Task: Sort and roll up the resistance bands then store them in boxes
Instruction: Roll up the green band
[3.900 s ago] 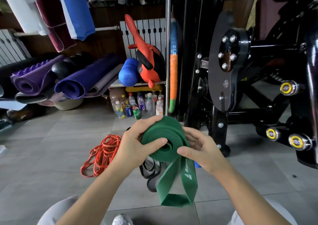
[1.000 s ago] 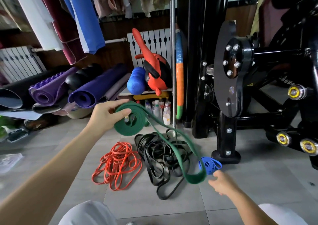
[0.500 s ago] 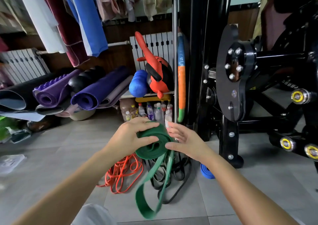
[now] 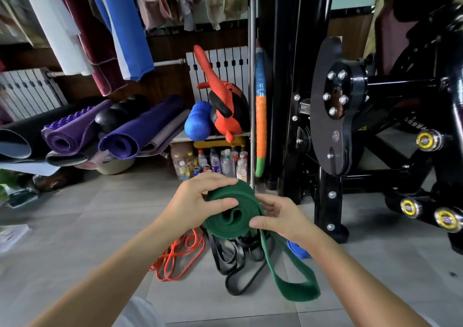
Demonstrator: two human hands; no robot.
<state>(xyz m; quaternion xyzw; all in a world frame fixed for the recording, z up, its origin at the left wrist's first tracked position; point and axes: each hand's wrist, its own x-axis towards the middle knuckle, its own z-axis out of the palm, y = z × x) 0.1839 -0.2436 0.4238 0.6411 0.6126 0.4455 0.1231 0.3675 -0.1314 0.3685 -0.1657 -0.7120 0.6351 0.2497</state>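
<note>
Rolling the green band [image 4: 229, 222] between both hands
The left hand [image 4: 198, 201] curls over the coil, thumb pinning it, seemingly against unwinding; the right hand [image 4: 283, 217] pinches the outer wrap, guiding the tail below its fingers.

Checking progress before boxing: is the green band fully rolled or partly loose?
Partly rolled. Left hand and right hand grip the green band as a coil; a loose loop hangs below.
</note>
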